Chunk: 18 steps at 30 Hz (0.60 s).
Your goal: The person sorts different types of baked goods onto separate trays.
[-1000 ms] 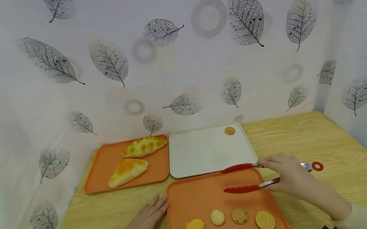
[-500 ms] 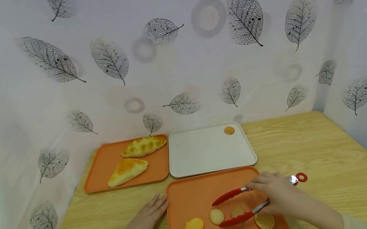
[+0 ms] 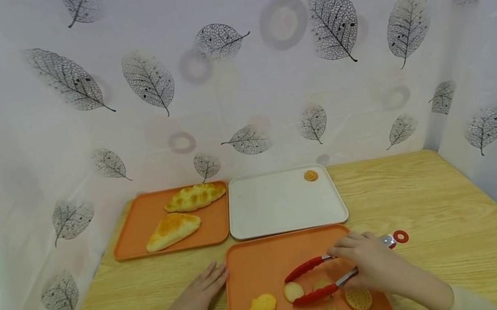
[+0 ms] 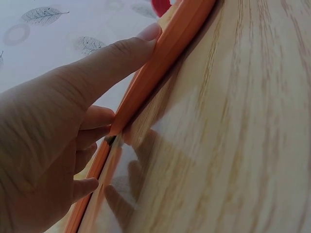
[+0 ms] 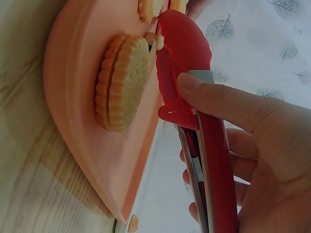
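On an orange tray [image 3: 257, 263], short of the worktop's [image 3: 434, 200] far edge, a pale cookie [image 3: 293, 292] lay between tongs [image 3: 321, 293] the right hand [image 3: 370, 261] pinched; the left hand [image 3: 200, 306], spread, touched the tray's rim. The cookie looked light, brittle, best held edgewise.

The right hand [image 3: 370, 262] has moved the red tongs [image 3: 304, 269] nearer and left. Now they reach both sides of the pale cookie [image 3: 293, 292] and partly hide the brown cookie [image 3: 321, 285] beside it.

Tongs [image 5: 216, 145] — shiny metal, smooth plastic, glossy wood-grain table [image 4: 233, 136]
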Available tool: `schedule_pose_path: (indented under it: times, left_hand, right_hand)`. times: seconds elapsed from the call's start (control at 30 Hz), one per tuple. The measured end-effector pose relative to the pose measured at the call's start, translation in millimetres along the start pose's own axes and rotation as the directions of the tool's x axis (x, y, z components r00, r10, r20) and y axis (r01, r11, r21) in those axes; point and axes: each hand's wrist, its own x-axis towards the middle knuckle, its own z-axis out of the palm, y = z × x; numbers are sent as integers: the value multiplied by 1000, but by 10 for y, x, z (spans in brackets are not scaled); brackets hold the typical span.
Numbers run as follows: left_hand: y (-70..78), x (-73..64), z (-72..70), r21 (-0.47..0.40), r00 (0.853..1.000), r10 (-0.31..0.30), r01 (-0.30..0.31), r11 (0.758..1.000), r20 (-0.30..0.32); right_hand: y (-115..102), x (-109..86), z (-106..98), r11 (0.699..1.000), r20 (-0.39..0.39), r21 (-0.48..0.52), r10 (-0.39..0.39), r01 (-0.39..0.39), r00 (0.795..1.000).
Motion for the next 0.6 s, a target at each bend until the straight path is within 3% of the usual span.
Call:
schedule_pose_path:
  times: [0.37, 0.6]
  left_hand:
    - [3, 10, 6, -10, 1000, -4, 4, 1000, 9]
    - [17, 0, -9, -20, 1000, -4, 5, 1000, 9]
  right_hand:
    - [84, 52, -8, 1000, -27, 23, 2, -2, 1000]
    - [189, 158, -82, 999, -56, -29, 38, -39, 998]
